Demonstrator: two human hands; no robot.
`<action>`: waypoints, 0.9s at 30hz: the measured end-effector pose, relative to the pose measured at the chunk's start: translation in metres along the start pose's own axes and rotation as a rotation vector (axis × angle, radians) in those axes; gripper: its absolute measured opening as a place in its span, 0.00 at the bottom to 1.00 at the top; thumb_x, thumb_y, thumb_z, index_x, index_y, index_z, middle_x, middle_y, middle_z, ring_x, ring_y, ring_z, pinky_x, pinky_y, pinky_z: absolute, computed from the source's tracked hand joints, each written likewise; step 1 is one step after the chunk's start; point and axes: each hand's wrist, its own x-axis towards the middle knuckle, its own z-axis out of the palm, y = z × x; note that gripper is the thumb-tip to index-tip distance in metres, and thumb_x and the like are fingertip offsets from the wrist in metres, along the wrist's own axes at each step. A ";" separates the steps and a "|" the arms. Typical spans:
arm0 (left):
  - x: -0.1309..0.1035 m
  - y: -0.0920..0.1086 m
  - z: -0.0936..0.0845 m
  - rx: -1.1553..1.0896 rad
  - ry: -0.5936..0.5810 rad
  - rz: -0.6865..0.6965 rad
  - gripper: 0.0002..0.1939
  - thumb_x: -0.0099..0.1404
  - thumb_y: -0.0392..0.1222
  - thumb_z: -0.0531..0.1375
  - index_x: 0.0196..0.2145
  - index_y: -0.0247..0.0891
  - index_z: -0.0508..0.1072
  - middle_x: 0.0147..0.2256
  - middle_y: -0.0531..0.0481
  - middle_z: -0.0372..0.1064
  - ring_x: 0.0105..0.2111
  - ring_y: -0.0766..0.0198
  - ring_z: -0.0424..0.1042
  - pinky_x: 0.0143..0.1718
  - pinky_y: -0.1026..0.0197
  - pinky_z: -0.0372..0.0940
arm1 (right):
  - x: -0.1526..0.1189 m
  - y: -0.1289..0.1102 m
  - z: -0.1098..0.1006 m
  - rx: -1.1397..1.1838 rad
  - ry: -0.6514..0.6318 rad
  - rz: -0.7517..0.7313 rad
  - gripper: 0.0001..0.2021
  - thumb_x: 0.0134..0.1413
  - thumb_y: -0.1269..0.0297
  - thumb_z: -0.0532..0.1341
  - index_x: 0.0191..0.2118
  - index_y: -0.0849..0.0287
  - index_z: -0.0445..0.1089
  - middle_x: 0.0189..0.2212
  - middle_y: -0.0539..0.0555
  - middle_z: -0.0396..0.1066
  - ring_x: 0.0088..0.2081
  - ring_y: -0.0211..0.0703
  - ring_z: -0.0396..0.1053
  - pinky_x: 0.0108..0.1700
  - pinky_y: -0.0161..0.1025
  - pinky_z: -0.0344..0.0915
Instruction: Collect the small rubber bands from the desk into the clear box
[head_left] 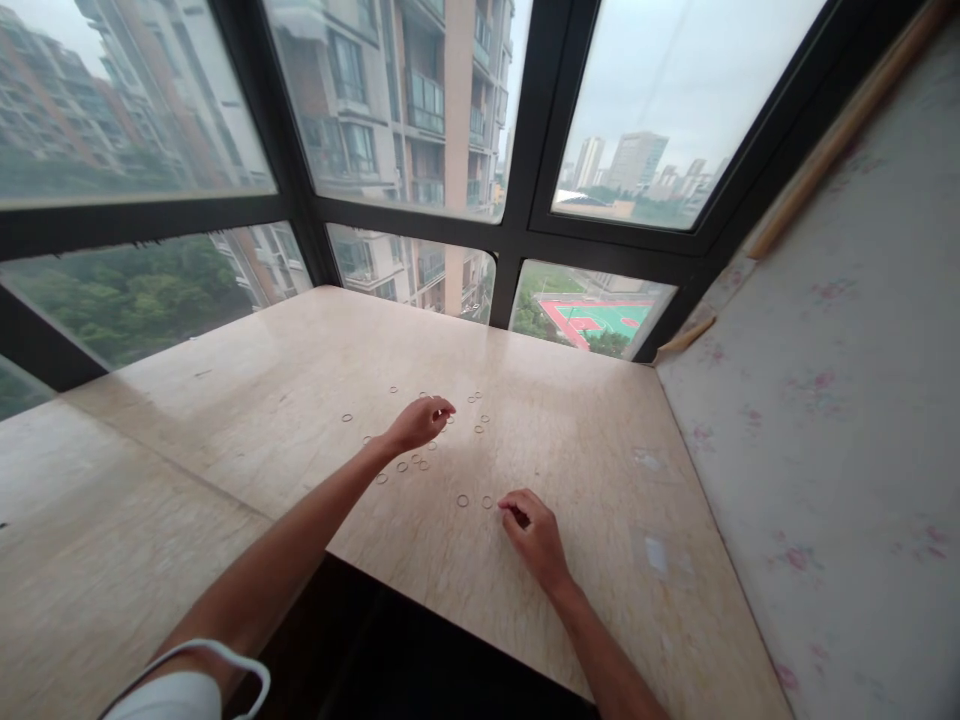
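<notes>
Several small thin rings lie scattered on the beige stone-patterned ledge (592, 440). My left hand (418, 424) reaches over the cluster, thumb and fingertips pinched together; whether a ring is between them is too small to tell. Beneath and around it are more rings, some partly hidden by the hand. Closer to me, my right hand (534, 532) is also closed in a pinch. A ring (487, 502) lies right beside its fingertips, and I cannot tell if they touch it. Just left of that one is another ring (463, 501). A separate ring (346, 418) sits farther left.
Dark-framed windows (517, 240) border the ledge at the back and left. A flower-patterned wall (817, 400) rises on the right. Clear tape patches (655, 555) stick to the ledge near it. The ledge's front edge drops to a dark gap (405, 640). A white cable (251, 664) loops by my left arm.
</notes>
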 end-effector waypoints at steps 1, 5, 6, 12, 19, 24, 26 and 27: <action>-0.002 0.012 0.003 -0.023 0.005 0.038 0.14 0.61 0.31 0.53 0.39 0.37 0.76 0.37 0.47 0.75 0.35 0.63 0.72 0.40 0.62 0.64 | 0.000 0.000 0.000 0.003 0.003 0.001 0.08 0.53 0.71 0.55 0.32 0.58 0.72 0.32 0.54 0.72 0.33 0.41 0.70 0.35 0.36 0.66; -0.021 0.056 0.024 -0.084 -0.089 0.107 0.13 0.61 0.33 0.54 0.39 0.38 0.76 0.35 0.47 0.75 0.31 0.63 0.71 0.37 0.61 0.64 | 0.001 -0.001 -0.001 0.024 0.006 0.004 0.08 0.52 0.72 0.56 0.32 0.58 0.73 0.32 0.53 0.72 0.34 0.41 0.70 0.35 0.36 0.66; -0.027 0.066 0.032 -0.096 -0.125 0.111 0.12 0.61 0.34 0.54 0.38 0.38 0.77 0.35 0.47 0.75 0.32 0.63 0.71 0.37 0.61 0.64 | 0.001 -0.001 -0.001 0.032 0.006 0.002 0.09 0.51 0.73 0.56 0.32 0.57 0.73 0.32 0.54 0.72 0.34 0.41 0.70 0.36 0.36 0.66; -0.058 0.111 0.079 -0.279 -0.140 0.048 0.11 0.62 0.35 0.53 0.34 0.38 0.76 0.33 0.47 0.75 0.35 0.60 0.73 0.37 0.60 0.65 | 0.000 -0.001 -0.005 0.115 0.125 0.024 0.10 0.48 0.74 0.56 0.30 0.57 0.74 0.31 0.53 0.73 0.34 0.42 0.70 0.37 0.38 0.66; -0.089 0.147 0.104 -0.583 0.210 -0.274 0.12 0.63 0.42 0.54 0.37 0.38 0.75 0.36 0.46 0.76 0.35 0.59 0.74 0.38 0.58 0.68 | -0.009 -0.014 -0.019 0.206 0.375 0.047 0.06 0.52 0.71 0.57 0.32 0.57 0.72 0.30 0.53 0.71 0.32 0.40 0.69 0.32 0.35 0.66; -0.120 0.164 0.116 -0.620 0.224 -0.303 0.12 0.62 0.46 0.56 0.38 0.39 0.76 0.37 0.45 0.76 0.36 0.57 0.75 0.38 0.57 0.70 | -0.056 -0.027 -0.040 0.159 0.439 -0.013 0.08 0.54 0.72 0.56 0.35 0.57 0.72 0.34 0.54 0.71 0.36 0.42 0.69 0.35 0.37 0.67; -0.124 0.164 0.117 -0.597 0.198 -0.304 0.12 0.62 0.46 0.56 0.38 0.39 0.76 0.37 0.46 0.76 0.36 0.57 0.75 0.39 0.56 0.70 | -0.080 -0.029 -0.049 0.132 0.444 0.011 0.08 0.54 0.72 0.56 0.35 0.57 0.72 0.33 0.54 0.71 0.35 0.42 0.69 0.35 0.37 0.67; -0.124 0.164 0.117 -0.588 0.183 -0.302 0.12 0.62 0.46 0.56 0.38 0.40 0.76 0.37 0.46 0.76 0.36 0.57 0.75 0.39 0.56 0.70 | -0.091 -0.029 -0.054 0.119 0.431 0.031 0.08 0.54 0.73 0.56 0.35 0.57 0.72 0.33 0.54 0.71 0.35 0.42 0.69 0.35 0.37 0.67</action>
